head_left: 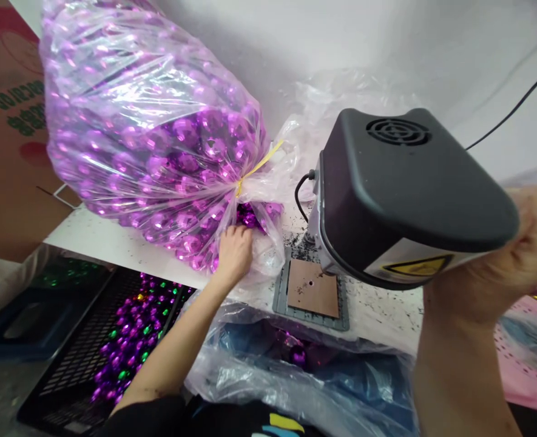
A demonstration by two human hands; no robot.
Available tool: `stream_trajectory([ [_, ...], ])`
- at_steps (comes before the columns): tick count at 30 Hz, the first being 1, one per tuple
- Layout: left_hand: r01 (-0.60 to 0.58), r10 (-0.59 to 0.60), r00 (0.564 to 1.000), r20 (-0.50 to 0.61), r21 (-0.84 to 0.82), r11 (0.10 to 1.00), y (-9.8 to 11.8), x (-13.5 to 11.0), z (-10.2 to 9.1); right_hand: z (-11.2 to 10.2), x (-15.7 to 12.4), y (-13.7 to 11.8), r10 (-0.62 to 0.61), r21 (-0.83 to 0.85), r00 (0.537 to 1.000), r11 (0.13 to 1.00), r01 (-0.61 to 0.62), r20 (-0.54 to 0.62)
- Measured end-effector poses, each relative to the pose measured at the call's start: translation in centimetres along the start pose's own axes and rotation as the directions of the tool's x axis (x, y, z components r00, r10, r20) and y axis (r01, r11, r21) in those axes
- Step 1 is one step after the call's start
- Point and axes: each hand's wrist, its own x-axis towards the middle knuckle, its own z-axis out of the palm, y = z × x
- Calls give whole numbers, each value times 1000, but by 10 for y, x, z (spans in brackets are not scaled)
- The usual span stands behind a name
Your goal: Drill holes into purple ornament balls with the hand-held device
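And here's the left grip, fingers bent at the mouth of the big clear bag, right by the shiny purple balls in the opening! Fingertips tucked from sight, so no telling whether it has hold of one. Just above that grip, a yellow tie cinches the bag, whose bulging bulk lies up and to the left on the white bench.

Over to the right grip, up against the near end of the black machine; fingers partly hidden, can't tell whether it's clenched. Between the two grips sits a brown plate on a grey base, dark flecks scattered around. Below and left of the left grip, a black crate carries purple and green balls; below and right, one purple ball gleams amid crumpled plastic.
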Motion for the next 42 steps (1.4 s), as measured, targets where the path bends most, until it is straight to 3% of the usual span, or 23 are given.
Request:
stream_trajectory([
  [3, 47, -71, 991, 113, 203, 978, -22, 27, 2, 1, -1, 1, 13, 33, 1000, 999, -13, 6],
  [10, 48, -68, 984, 164, 122, 991, -24, 38, -2, -1, 1, -1, 53, 34, 998, 998, -54, 33],
  [12, 38, -37, 988, 147, -7, 999, -21, 37, -13, -1, 2, -2, 50, 33, 998, 998, -52, 37],
  [14, 74, -45, 995, 84, -386, 920, -16, 31, -25, 0, 3, -1, 50, 37, 998, 998, -51, 44],
  [15, 105, -83, 994, 65, -631, 769, -12, 25, -29, 0, 3, -1, 50, 49, 997, 997, -53, 51],
  [17, 193, -166, 974, 156, -952, 238, -1, 10, -33, 2, 4, 1, 47, 63, 997, 997, -51, 67],
  [19, 343, -111, 919, 378, -906, -250, 13, -7, -27, 3, 5, 2, 50, 59, 995, 997, -55, 81],
  [20, 426, -39, 875, 483, -805, -412, 19, -15, -21, 3, 6, 3, 52, 49, 995, 997, -56, 86],
  [22, 542, 100, 788, 607, -608, -580, 32, -30, -7, 3, 6, 4, 58, 34, 994, 998, -62, 95],
  [24, 580, 168, 748, 642, -508, -637, 42, -39, 7, 2, 6, 5, 60, 41, 993, 997, -64, 104],
  [27, 573, 166, 757, 632, -521, -632, 52, -46, 17, 1, 6, 4, 63, 70, 990, 995, -72, 123],
  [31, 526, 82, 823, 563, -698, -487, 61, -51, 17, 2, 6, 1, 68, 87, 990, 993, -79, 121],
  [37, 399, -45, 915, 400, -916, -37, 74, -55, 31, 4, 6, -1, 77, 95, 990, 992, -88, 115],
  [42, 251, -76, 968, 240, -905, 343, 85, -54, 47, 4, 5, 0, 64, 100, 992, 992, -75, 105],
])
